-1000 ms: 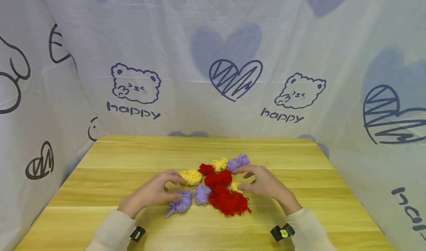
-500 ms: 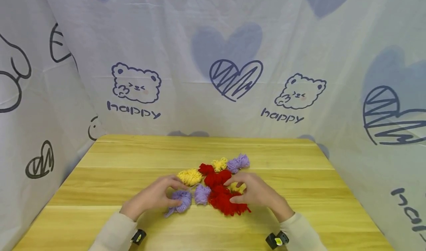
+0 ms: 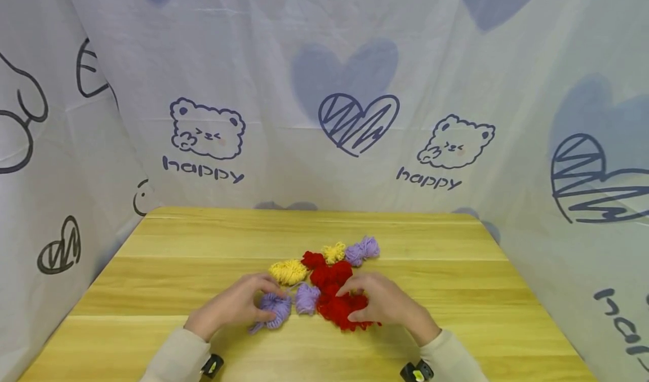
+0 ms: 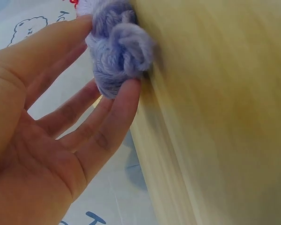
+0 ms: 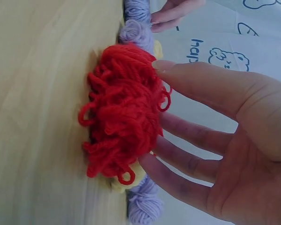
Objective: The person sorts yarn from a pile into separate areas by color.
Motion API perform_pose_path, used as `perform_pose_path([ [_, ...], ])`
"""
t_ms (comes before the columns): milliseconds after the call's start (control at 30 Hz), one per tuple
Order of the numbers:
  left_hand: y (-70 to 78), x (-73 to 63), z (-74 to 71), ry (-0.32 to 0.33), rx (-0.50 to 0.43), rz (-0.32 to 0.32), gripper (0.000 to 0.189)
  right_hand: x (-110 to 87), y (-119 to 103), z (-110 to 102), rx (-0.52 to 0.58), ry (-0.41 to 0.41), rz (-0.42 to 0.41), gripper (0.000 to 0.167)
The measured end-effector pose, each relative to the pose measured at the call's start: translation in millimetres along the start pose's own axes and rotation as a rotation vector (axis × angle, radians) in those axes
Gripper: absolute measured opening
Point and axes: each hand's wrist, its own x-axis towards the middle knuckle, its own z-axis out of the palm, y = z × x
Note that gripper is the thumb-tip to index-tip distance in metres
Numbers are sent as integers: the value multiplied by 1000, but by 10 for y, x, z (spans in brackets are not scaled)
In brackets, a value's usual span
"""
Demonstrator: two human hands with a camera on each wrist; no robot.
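Observation:
In the head view, my left hand (image 3: 242, 304) is at a purple yarn bundle (image 3: 276, 310), thumb on the near side and fingers on the far side. The left wrist view shows the thumb tip and little finger right at the edges of this bundle (image 4: 114, 51), with the fingers only slightly bent. My right hand (image 3: 382, 300) spreads over a looped red yarn bundle (image 3: 337, 311). In the right wrist view, thumb and fingertips lie right at the side of the red yarn (image 5: 124, 108), fingers nearly straight. A second purple bundle (image 3: 306, 299) lies between the hands.
Beyond the hands lie a yellow bundle (image 3: 288, 272), more red yarn (image 3: 332, 274), a small yellow bundle (image 3: 333, 252) and a purple bundle (image 3: 362, 251). They rest on a wooden table (image 3: 167, 241) with a printed white cloth (image 3: 284, 173) hanging behind it.
My right hand has moved left and nearer, from beside the small yellow and purple yarn to over the red bundle. My left hand has come slightly closer around the purple bundle.

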Motion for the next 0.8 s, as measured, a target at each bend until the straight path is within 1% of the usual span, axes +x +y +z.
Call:
perform_pose_path([
  [200, -19, 8, 23, 2, 0, 12, 28, 8, -2, 38, -4, -24, 22, 38],
  [433, -36, 3, 14, 10, -7, 49, 28, 22, 5, 81, 9, -38, 28, 39],
  [600, -50, 5, 15, 3, -24, 44, 28, 26, 8, 99, 10, -45, 31, 40],
  [800, -73, 7, 25, 3, -30, 53, 28, 31, -5, 114, -6, -46, 26, 41],
])
